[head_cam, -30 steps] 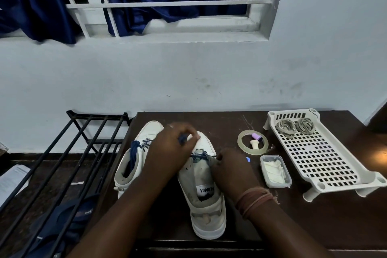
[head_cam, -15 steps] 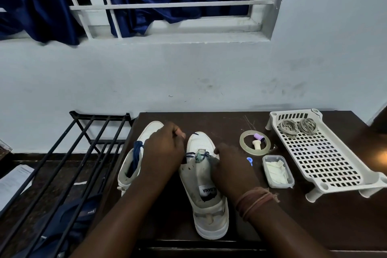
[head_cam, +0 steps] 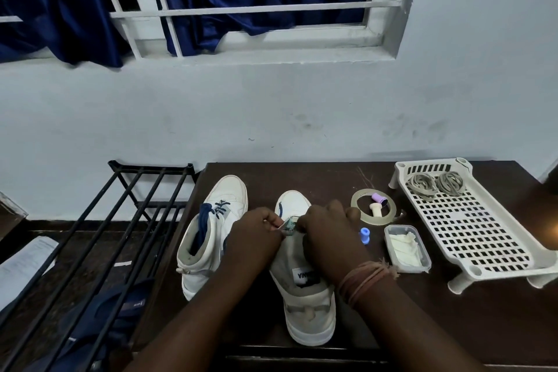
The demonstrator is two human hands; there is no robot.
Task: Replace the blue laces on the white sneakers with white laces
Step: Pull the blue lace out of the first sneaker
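Since a second ago your left hand [head_cam: 256, 235] has come in from the toe side of the right sneaker [head_cam: 305, 290], and both hands are now meeting over its throat near the front edge of the dark table [head_cam: 453, 326]. Your left fingers are pinching the lifted tip of the tongue [head_cam: 288, 225], and your right hand [head_cam: 327, 235] is curling onto the same spot, probably gripping the tongue or a strand beside it; the fingertips are hidden, so which one is unclear. A short run of blue lace [head_cam: 280, 210] is showing just beyond your knuckles. To the left, the other sneaker [head_cam: 211, 235] is standing with its blue lace still threaded. Coiled white laces [head_cam: 434, 183] are lying in the white perforated tray [head_cam: 471, 235] at the table's far right corner.
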